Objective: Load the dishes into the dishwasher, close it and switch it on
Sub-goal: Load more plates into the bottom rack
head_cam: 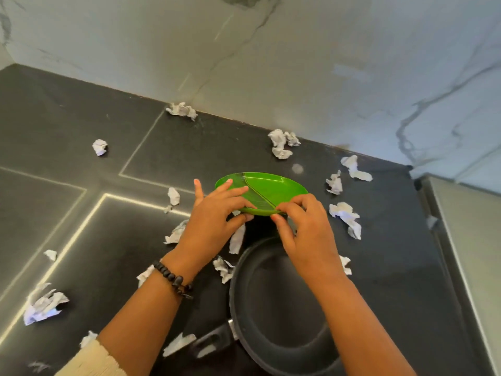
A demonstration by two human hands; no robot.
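The left hand (214, 218) and right hand (303, 226) both pinch the near rim of the green plate (268, 188). A black pan (282, 302) sits just below the right hand on the dark desk (393, 240).

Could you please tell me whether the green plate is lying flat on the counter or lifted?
Lifted and tilted: both the left hand and right hand pinch the green plate by its near rim.
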